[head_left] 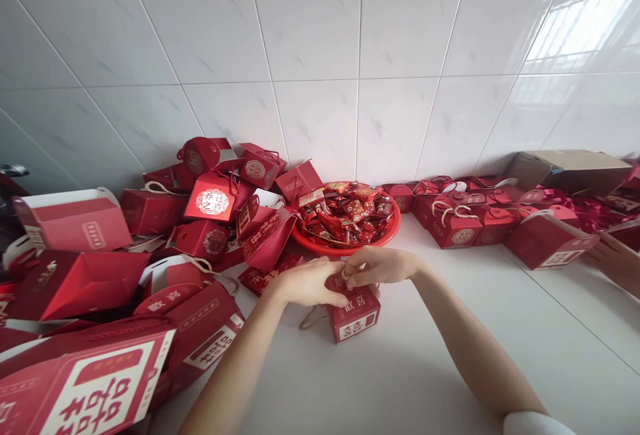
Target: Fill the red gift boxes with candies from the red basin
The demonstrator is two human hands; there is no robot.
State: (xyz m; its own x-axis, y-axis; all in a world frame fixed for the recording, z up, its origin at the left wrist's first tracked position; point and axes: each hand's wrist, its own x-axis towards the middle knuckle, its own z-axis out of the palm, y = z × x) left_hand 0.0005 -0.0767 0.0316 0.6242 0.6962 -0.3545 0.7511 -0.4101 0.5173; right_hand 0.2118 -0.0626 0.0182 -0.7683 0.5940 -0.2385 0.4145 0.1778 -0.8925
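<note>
A small red candy box (354,323) with gold lettering on its slanted side stands on the white counter in front of me. My left hand (311,283) is closed round its left side, thumb lying on the top flap. With fingertips pinched together, my right hand (384,266) grips a twisted rope handle (345,275) at the top of the box. A loop of the rope hangs out to the left of the box. Just behind my hands, a red plastic basin (395,229) holds a heap of red-wrapped candies (345,213).
Piled red boxes (90,281), several with lids up, crowd the left side. Rows of closed red boxes (457,225) stand at the right, near a cardboard box (567,167). Another person's hand (613,261) touches a red box (547,238) there. A tiled wall (315,41) rises behind.
</note>
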